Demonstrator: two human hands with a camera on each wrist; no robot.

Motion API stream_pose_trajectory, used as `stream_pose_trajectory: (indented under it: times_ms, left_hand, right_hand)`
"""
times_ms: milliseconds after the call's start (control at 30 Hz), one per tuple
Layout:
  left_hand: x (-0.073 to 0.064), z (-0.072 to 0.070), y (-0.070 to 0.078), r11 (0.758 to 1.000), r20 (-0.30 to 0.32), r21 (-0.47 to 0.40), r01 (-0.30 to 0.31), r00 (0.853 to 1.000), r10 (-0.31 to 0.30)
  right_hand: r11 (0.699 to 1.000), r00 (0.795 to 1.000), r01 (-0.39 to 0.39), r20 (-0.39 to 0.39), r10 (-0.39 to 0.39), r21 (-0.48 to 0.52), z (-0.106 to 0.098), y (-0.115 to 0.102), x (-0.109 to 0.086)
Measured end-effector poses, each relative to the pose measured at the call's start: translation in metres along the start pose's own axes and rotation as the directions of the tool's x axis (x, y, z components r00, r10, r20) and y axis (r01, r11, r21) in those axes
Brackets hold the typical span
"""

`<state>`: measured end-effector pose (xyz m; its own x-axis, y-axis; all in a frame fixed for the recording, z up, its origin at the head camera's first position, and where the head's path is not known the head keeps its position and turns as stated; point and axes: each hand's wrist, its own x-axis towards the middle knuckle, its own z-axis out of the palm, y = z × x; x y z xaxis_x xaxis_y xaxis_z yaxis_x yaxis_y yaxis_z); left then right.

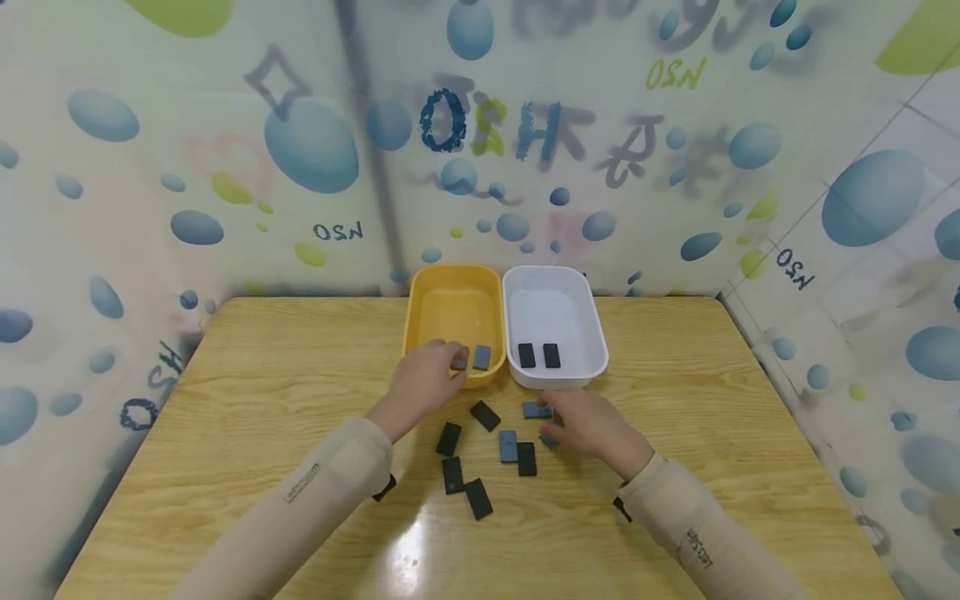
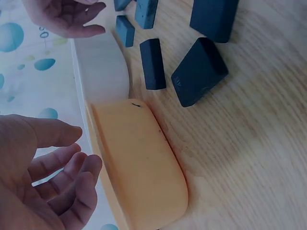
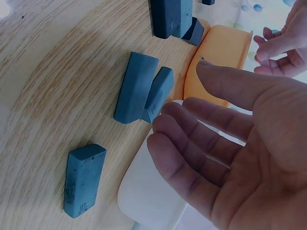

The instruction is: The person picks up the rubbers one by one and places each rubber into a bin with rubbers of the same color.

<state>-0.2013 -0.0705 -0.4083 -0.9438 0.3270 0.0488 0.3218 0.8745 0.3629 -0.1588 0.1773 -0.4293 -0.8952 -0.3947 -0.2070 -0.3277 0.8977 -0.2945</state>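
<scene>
Over the front of the yellow tray (image 1: 456,279) hangs my left hand (image 1: 429,377), its fingers loosely bent. The left wrist view shows a gap between its thumb and fingertips, with nothing held. Inside that tray lie a blue-grey rectangular block (image 1: 482,357) and another partly hidden by the fingers. My right hand (image 1: 592,423) hovers by the front of the white tray (image 1: 551,283), thumb apart from its relaxed fingers. Close under it are a blue-grey block (image 1: 536,410) and a partly covered one (image 1: 549,440). In the right wrist view, two blue-grey blocks (image 3: 135,88) sit close together.
Two black blocks (image 1: 527,356) lie in the white tray. Several loose black blocks (image 1: 477,498) and a blue-grey block (image 1: 508,447) lie on the wooden table (image 1: 300,358) before the trays. A patterned wall covering (image 1: 465,208) rises behind the table.
</scene>
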Motion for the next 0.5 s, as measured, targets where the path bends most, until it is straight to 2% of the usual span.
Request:
stream_pose_trajectory:
  times_ms: [333, 500]
  left_hand:
    - [-0.022, 0.0, -0.003, 0.997, 0.006, -0.033, -0.068, 0.998, 0.069]
    - [-0.032, 0.002, -0.008, 0.996, 0.001, -0.035, -0.085, 0.996, 0.085]
  right_hand:
    - [1.0, 1.0, -0.004, 0.007, 0.004, -0.003, -0.002, 0.0, -0.001]
    - [1.0, 1.0, -0.002, 0.015, 0.002, 0.001, -0.001, 0.001, -0.001]
